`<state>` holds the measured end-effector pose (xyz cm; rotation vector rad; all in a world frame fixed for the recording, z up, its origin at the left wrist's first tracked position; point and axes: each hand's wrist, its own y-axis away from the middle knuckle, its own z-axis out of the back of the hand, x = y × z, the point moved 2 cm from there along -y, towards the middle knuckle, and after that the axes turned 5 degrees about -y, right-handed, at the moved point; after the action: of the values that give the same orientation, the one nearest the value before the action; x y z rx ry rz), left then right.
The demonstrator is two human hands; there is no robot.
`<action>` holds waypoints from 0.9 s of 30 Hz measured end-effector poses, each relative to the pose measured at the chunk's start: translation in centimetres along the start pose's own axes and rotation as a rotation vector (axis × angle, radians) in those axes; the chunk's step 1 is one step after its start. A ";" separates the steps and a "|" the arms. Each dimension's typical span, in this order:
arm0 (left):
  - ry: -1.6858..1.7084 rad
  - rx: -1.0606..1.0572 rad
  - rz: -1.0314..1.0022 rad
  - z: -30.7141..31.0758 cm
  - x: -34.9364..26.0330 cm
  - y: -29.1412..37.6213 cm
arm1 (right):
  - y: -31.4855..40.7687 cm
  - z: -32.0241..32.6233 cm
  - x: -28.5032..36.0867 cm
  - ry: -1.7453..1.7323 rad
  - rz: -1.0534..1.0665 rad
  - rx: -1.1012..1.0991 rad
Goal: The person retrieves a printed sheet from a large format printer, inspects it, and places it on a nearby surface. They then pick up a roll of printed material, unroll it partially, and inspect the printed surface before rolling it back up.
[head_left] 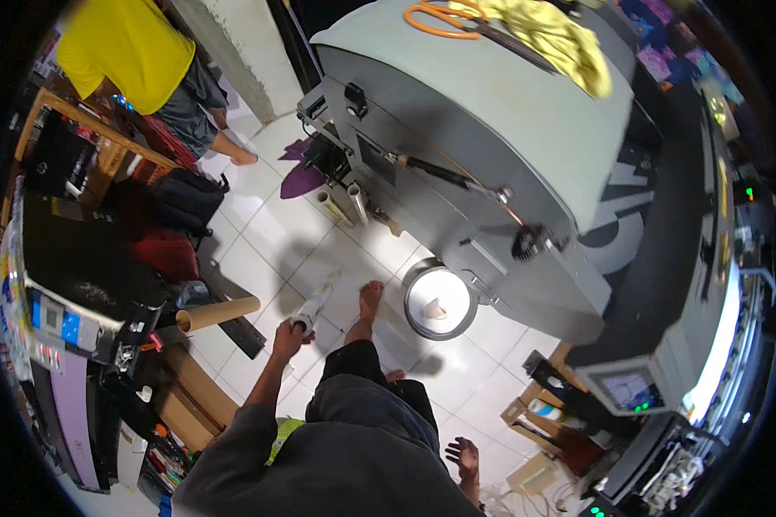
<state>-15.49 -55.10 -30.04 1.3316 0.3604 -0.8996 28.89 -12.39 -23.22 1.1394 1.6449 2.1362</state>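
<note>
My left hand [288,340] grips one end of a whitish roll [315,304], perhaps film or printed sheet, which slants away from me over the tiled floor [278,226]. The fingers wrap around its near end, where a dark hollow core shows. Low on my other side, my right hand [465,456] hangs with its fingers apart and nothing in it. A brown cardboard tube [223,313] juts out to the left of my left hand. Ahead of my feet stands a round bucket [409,326] with white contents and a small pale piece lying on top.
A large grey machine [427,194] fills the front right; orange-handled scissors [446,19] and a yellow cloth [549,39] lie on top. A person in a yellow shirt [129,52] is at the upper left. Two tubes [357,205] stand beside the machine. Cardboard boxes [533,413] sit lower right.
</note>
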 end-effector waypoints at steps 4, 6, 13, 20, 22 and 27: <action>-0.048 0.145 -0.008 -2.5 -1.4 8.8 | -3.1 1.3 -3.7 0.003 0.010 -0.003; -0.186 0.267 -0.048 -4.8 -2.1 13.2 | -4.1 1.4 -5.3 -0.033 -0.011 -0.008; -0.950 0.640 -0.437 -14.2 -7.4 27.3 | -2.8 -1.3 -8.8 -0.279 0.036 0.080; -1.092 1.136 -0.664 -19.7 -13.0 36.0 | 1.4 -4.7 -3.8 -1.552 0.134 0.589; -1.142 1.206 -0.619 -20.0 -13.8 36.3 | 2.5 -2.9 -2.7 -1.607 0.163 0.420; -1.302 1.249 -0.705 -19.7 -15.8 34.4 | 6.7 1.8 0.8 -1.550 0.430 0.256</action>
<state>4.93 -31.99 -0.65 1.3097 -0.9830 -2.5899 31.41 -12.98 -16.72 2.3832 0.8536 0.5022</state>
